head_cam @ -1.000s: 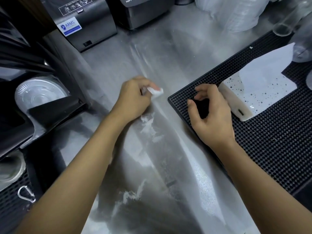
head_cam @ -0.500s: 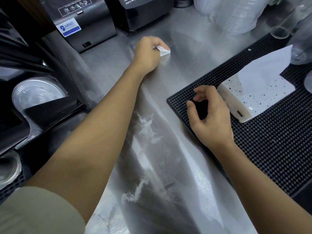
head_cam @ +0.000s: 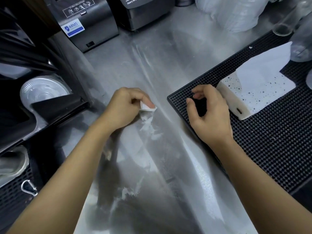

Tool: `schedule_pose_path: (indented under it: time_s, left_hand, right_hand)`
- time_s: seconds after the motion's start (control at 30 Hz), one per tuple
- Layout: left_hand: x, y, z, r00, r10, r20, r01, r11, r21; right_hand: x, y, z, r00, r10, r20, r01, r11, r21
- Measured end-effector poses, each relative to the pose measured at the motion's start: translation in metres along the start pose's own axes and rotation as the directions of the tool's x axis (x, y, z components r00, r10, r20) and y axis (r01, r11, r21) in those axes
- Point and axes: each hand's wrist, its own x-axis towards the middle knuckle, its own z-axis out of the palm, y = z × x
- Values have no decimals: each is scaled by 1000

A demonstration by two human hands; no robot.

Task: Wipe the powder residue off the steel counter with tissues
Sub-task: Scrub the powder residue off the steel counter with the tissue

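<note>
My left hand grips a small folded white tissue and presses it on the steel counter at mid-frame. White powder residue lies smeared just below the tissue, with more powder nearer me. My right hand rests on the corner of the black rubber mat, fingers loosely curled and holding nothing. A white star-printed tissue pack with a sheet sticking out lies on the mat just right of that hand.
Two dark machines stand at the counter's back. Clear plastic bags and glassware sit at the back right. A black rack with plastic lids lines the left side. A carabiner lies at lower left.
My left hand has pulled the tissue from the far end of the counter back toward me, to the spot beside the mat corner. My right hand has stayed put.
</note>
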Motion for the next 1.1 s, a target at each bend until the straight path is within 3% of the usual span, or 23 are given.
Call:
schedule_pose_path:
  time_s: [0.07, 0.13, 0.2, 0.3, 0.43, 0.57, 0.63, 0.73, 0.8, 0.87, 0.93, 1.0, 1.1]
  left_hand:
    - [14, -2, -17, 986, -100, -137, 88, 992, -87]
    - [47, -12, -34, 908, -200, -367, 151, 976, -158]
    - [82, -24, -44, 824, -289, -487, 222, 956, -193]
    - [117, -41, -40, 814, -318, -486, 275, 948, -160]
    - [117, -51, -32, 870, -183, -458, 223, 974, 34]
    - [57, -44, -12, 889, 12, -458, 82, 979, 185]
    - [14, -28, 6, 876, 40, -481, 58, 980, 188]
    - [-36, -14, 21, 936, 20, -352, 33, 989, 143]
    - [-40, -6, 17, 949, -114, -293, 102, 993, -56]
    - [-18, -6, -2, 866, -326, -379, 225, 931, -288]
    - [14, -12, -26, 780, -397, -484, 232, 901, -366]
    - [40, -20, -44, 761, -351, -546, 255, 935, -246]
    - [50, -38, -43, 788, -260, -557, 310, 951, -5]
  right_hand:
    - [0, 0, 0, 1000, -8, 0, 8, 1000, 4]
    - [1, 0, 0, 1000, -9, -3, 9, 1000, 3]
    - [1, 1, 0, 1000, -12, -3, 12, 1000, -1]
    - [0, 1, 1, 1000, -21, -6, 21, 1000, -3]
    - [1, 2, 2, 1000, -28, -13, 27, 1000, -14]
    - [0, 2, 1, 999, -30, -18, 30, 999, -25]
    - [0, 1, 1, 999, -32, -17, 31, 999, -26]
    - [0, 2, 2, 1000, -25, -12, 25, 999, -22]
    - [1, 3, 1, 999, -27, -19, 27, 1000, -12]
    - [1, 3, 2, 999, -31, -30, 31, 1000, -3]
    - [1, 2, 1, 998, -33, -43, 33, 999, -6]
    - [2, 3, 1, 998, -35, -46, 35, 999, -17]
    - [2, 4, 1, 998, -40, -49, 38, 999, -32]
